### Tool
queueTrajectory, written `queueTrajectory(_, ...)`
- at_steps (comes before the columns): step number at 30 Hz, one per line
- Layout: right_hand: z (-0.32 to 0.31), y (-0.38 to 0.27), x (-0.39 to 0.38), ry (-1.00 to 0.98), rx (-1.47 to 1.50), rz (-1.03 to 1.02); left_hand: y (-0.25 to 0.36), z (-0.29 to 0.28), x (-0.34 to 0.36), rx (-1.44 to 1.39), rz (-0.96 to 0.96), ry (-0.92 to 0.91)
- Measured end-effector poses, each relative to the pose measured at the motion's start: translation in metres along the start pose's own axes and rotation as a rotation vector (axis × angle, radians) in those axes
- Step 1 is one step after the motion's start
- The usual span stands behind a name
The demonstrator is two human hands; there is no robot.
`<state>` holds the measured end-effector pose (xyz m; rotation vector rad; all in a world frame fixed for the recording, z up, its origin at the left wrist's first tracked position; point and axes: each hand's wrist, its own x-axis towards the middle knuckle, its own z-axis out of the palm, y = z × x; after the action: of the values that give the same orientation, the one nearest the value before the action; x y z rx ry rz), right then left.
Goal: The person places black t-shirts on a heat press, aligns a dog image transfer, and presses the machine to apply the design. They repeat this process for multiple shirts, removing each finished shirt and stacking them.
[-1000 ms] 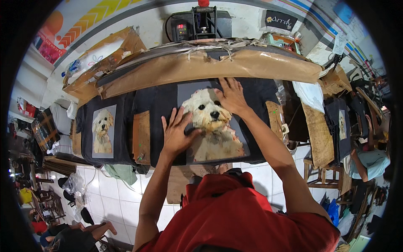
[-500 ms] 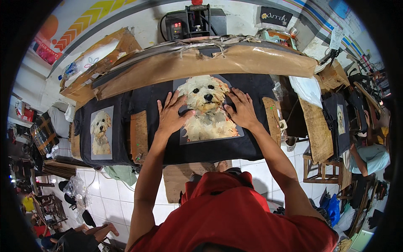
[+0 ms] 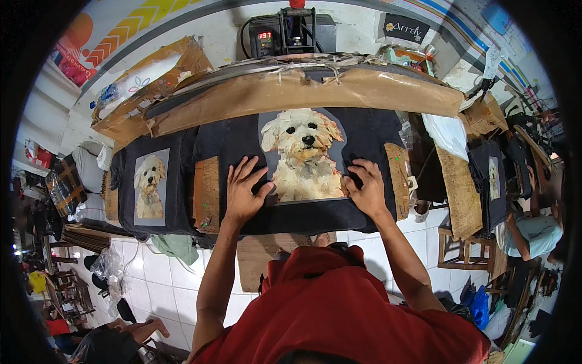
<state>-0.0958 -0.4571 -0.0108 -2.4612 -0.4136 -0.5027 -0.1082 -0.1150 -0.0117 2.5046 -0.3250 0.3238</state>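
A black shirt (image 3: 291, 224) lies spread beneath my hands, with a clear film sheet (image 3: 324, 115) on it. The sheet bears a picture of a fluffy cream dog (image 3: 301, 164). My left hand (image 3: 247, 193) rests on the shirt beside the sheet's lower left edge, its fingers spread and the thumb near the picture. My right hand (image 3: 367, 189) rests at the lower right edge of the sheet, fingers parted and slightly bent. Neither hand holds anything. Just beyond the sheet, the raised, brown-covered upper plate of a heat press (image 3: 291, 97) overhangs the shirt's far end.
To the left lies another black garment (image 3: 127, 200) with a dog-print sheet (image 3: 150, 191). A dark garment (image 3: 479, 176) with a similar print lies at right. Worn boards (image 3: 206, 194) flank the shirt. A control box with a lit display (image 3: 265, 37) stands behind. A person in light blue (image 3: 536, 233) is at far right.
Both hands have slid down toward me along the sheet's sides, uncovering the dog's head and upper body. The view has shifted slightly. The shirt and sheet stay laid out.
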Motion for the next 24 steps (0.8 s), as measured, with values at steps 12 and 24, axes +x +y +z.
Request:
queueTrajectory(12,-0.002,-0.003,0.001,0.003,-0.025,-0.002,-0.003,0.002,0.001,0.004,0.003,-0.008)
queueTrajectory(24,-0.012,-0.003,-0.012,0.107,0.171,0.135,0.009,-0.005,-0.023,0.003,-0.051,0.001)
